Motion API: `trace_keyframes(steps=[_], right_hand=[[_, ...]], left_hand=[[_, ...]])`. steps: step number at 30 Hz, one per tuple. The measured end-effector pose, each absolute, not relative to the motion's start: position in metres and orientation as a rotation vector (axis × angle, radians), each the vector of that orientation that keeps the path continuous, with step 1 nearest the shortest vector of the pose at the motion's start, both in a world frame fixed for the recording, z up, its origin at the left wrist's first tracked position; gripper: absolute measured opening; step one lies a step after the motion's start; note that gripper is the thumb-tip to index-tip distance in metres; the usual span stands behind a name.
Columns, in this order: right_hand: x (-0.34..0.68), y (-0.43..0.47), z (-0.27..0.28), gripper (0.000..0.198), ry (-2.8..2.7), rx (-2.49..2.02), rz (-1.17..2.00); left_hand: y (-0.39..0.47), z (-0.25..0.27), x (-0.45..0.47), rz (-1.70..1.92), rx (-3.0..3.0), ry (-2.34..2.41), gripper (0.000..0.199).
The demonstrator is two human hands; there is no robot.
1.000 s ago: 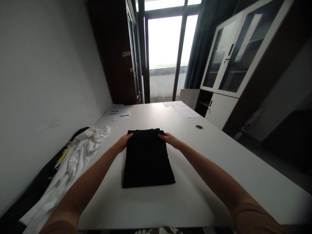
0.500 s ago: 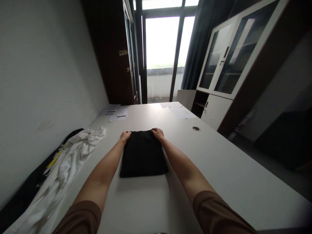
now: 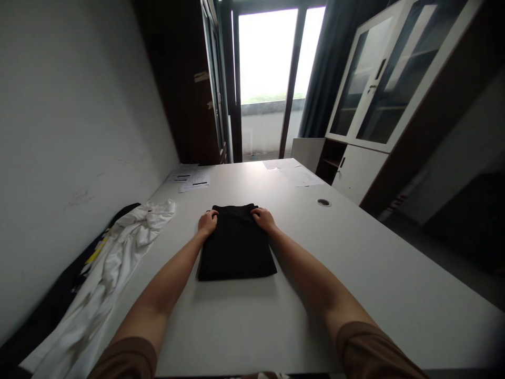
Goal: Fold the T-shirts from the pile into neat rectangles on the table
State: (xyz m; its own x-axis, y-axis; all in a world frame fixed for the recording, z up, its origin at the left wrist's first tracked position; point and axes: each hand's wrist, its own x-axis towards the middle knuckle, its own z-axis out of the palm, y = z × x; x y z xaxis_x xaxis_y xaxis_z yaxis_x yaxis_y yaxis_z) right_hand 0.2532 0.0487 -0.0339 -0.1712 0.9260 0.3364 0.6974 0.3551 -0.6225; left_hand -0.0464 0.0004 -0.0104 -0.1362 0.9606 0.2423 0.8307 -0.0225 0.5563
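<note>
A black garment (image 3: 239, 247), folded into a flat rectangle, lies on the white table, its exact kind hidden by the folding. At its far left corner my left hand (image 3: 208, 221) has curled fingers pinching the side edge. My right hand (image 3: 264, 218) grips the opposite edge near the far right corner, fingertips on top of the cloth. The far edge of the garment shows a little beyond both hands, slightly uneven.
A crumpled white cloth (image 3: 130, 237) and dark fabric with yellow marks (image 3: 97, 250) lie along the left wall. Papers (image 3: 195, 179) rest at the table's far left, more sheets (image 3: 298, 175) at far right. A round cable hole (image 3: 324, 202) and a glass-door cabinet (image 3: 374, 84) are on the right.
Both hands have shifted from the far corners a little toward me along the garment's sides. More of its far edge now shows beyond them. The view has tilted slightly downward.
</note>
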Motion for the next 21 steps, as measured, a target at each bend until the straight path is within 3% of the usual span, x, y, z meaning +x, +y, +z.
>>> trace_keyframes(steps=[12,21], right_hand=[[0.251,0.039,-0.029,0.026,-2.004,-1.451,0.386],[0.250,0.036,-0.025,0.028,-2.010,-1.476,0.401]], left_hand=[[-0.039,-0.011,-0.028,0.732,2.121,2.199,0.037],[-0.072,-0.009,-0.006,0.638,2.382,1.836,0.046]])
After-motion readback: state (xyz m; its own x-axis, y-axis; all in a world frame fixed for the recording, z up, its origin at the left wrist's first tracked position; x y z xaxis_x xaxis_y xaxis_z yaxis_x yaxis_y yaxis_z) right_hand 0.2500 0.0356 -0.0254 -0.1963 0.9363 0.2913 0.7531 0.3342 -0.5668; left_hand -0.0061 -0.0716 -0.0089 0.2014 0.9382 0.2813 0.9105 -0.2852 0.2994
